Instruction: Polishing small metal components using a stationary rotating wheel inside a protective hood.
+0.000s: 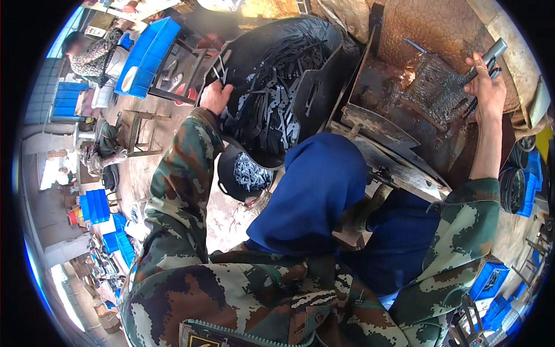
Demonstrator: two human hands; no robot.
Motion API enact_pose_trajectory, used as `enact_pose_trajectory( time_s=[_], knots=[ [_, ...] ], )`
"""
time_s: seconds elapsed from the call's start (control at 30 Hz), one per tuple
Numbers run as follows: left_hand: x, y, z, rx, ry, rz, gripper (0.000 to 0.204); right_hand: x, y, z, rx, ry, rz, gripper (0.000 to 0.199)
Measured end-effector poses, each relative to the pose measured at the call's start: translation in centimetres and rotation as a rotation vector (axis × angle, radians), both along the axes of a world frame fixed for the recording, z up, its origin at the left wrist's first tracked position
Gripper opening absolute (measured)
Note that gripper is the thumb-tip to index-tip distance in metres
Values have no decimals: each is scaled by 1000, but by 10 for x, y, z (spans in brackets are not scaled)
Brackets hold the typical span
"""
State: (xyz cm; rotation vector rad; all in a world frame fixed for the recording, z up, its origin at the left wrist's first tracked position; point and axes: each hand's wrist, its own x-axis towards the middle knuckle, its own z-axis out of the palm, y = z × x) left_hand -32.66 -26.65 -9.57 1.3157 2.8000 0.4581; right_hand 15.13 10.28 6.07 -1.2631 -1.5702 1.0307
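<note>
My left hand is closed at the left rim of a large black tub, with thin pale metal strips sticking up from its fingers. Many flat dark and shiny metal pieces lie in a loose heap inside the tub. On the right, my right hand wraps its fingers round a dark round bar-like handle. Below that handle is a wet, grimy machine bed with a bright orange glint at its left. What the handle joins to is partly hidden by my hand.
A smaller black bucket of shiny metal pieces stands below the tub. Metal plates edge the machine close to my knees. Blue bins and a wooden stool are at the left, where another person sits. Coiled cable lies at the right.
</note>
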Motion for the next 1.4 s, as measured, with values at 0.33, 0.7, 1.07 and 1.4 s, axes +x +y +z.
enact_pose_trajectory(
  time_s=[0.33, 0.7, 1.07, 1.4],
  knots=[
    [41, 13, 91, 147, -172, -367, 24, 14, 4, 0, -20, -37, -9, 40],
    [26, 47, 144, -438, 140, -812, 32, 5, 8, -6, -6, -44, 16, 41],
    [70, 88, 123, -648, 441, -1152, 20, 6, 3, -4, 22, -18, -20, 33],
    [80, 113, 92, -423, 323, -1130, 30, 3, 3, -4, 6, -34, -26, 33]
  ],
)
